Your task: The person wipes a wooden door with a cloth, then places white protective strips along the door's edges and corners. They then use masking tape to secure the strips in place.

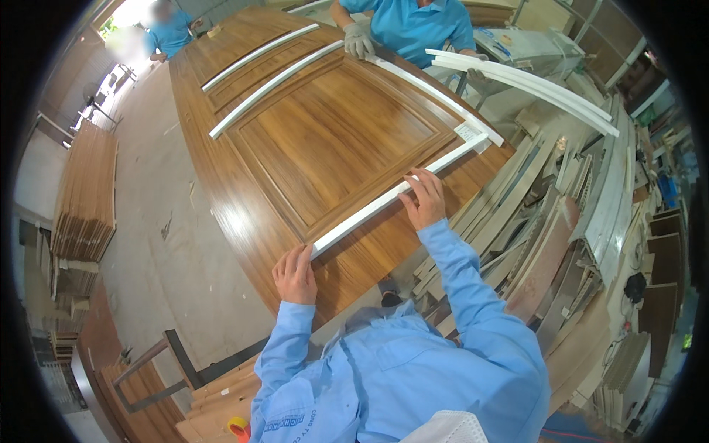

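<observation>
Basically, best handled with light, even pressure at both ends — keep the white strip (362, 221) parallel to the molded panel edge and nudge it w/ fingertips, so it doesn't skid or scuff the glossy wood. Prob. worth checking the far corner too, where its end meets the other white strip (421, 85) near a small label (464, 132). L hand (294, 277): fingers close together, bent, tips at the strip's near end; can't tell if it's really gripped. R hand (425, 201): fingers half-curled over the strip past its middle, thumb side against it too, so a loose hold. Strip lies flat across the near end of the brown door (340, 133), just outside the recessed panel, running up to the right. Looks-wise: slim, straight-ish (lens bends things), plain white, clean — no damage visible at this res., though bits under the fingers are hidden.
</observation>
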`<state>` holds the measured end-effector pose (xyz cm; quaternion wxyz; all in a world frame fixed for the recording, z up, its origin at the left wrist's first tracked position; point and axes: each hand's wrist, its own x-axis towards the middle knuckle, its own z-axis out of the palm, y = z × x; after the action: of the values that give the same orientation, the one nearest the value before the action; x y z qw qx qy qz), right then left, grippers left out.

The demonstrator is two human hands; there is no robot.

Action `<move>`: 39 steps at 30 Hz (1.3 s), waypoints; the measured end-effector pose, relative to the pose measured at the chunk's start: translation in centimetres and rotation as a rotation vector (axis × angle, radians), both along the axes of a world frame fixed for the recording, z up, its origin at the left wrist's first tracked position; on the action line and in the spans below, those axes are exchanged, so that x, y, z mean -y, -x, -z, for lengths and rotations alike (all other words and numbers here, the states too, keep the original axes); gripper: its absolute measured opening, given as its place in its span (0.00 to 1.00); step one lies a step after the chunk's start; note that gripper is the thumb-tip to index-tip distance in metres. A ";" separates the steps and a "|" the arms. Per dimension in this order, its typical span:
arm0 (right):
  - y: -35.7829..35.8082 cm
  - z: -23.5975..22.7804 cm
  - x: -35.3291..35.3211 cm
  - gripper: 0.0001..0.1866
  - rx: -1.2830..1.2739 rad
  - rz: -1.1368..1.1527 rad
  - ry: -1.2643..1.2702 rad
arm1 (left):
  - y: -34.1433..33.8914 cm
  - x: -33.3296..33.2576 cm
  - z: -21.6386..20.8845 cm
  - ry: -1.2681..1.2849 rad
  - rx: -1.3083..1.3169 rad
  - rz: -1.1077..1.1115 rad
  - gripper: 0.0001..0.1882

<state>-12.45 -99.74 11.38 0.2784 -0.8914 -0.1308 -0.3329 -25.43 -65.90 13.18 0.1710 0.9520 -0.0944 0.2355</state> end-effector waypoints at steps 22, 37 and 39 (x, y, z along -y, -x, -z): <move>-3.7 -3.0 15.1 0.12 0.052 0.455 -0.260 | 0.7 -0.5 0.2 0.178 -0.074 0.029 0.22; -3.6 -1.9 12.6 0.12 0.085 0.386 -0.431 | 2.0 -1.8 0.2 0.187 -0.084 -0.005 0.24; -3.4 -1.6 13.5 0.12 0.071 0.422 -0.410 | 2.8 -2.8 0.1 0.194 -0.097 -0.043 0.23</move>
<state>-9.03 -113.26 12.98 0.3725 -0.8119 0.1176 -0.4340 -28.26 -63.13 13.07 0.2615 0.9431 -0.0422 0.2009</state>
